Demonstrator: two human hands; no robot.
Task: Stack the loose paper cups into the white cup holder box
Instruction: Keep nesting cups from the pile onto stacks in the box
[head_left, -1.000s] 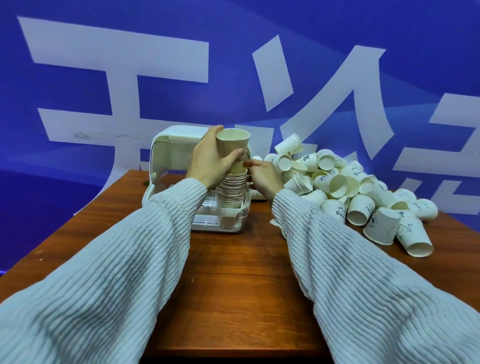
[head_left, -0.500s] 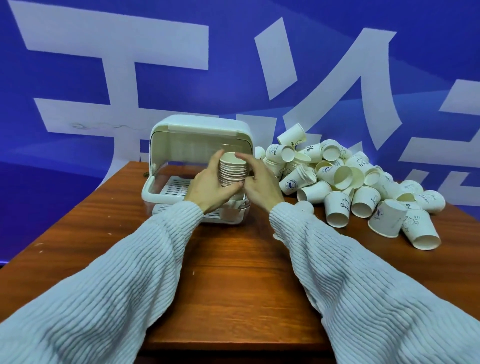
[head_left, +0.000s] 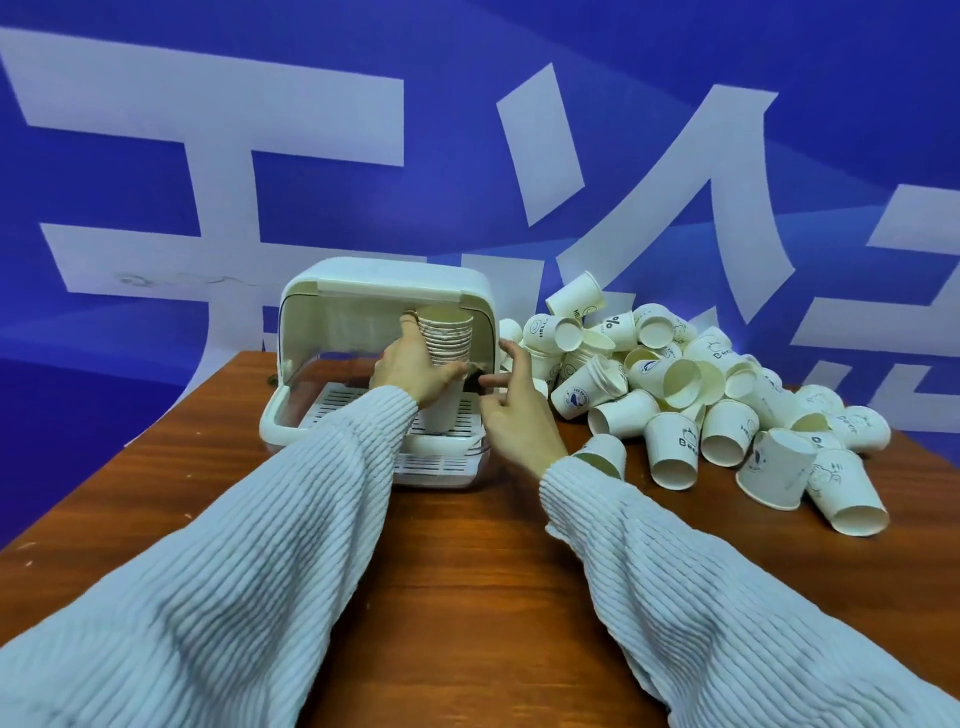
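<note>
The white cup holder box (head_left: 363, 283) stands at the back of the wooden table, its lid raised and its slotted tray showing. An upright stack of nested paper cups (head_left: 447, 343) stands inside the box near its right side. My left hand (head_left: 413, 369) grips this stack from the left. My right hand (head_left: 514, 410) hovers just right of the stack with fingers spread, apart from it and holding nothing. A pile of loose paper cups (head_left: 691, 384) lies to the right of the box.
The wooden table (head_left: 467, 561) stretches toward me from the box. A single cup (head_left: 602, 454) sits beside my right wrist. A blue wall with large white characters rises directly behind the table.
The cup stack has gone back into the box, held by my left hand. My right hand has come off the stack and drawn slightly right.
</note>
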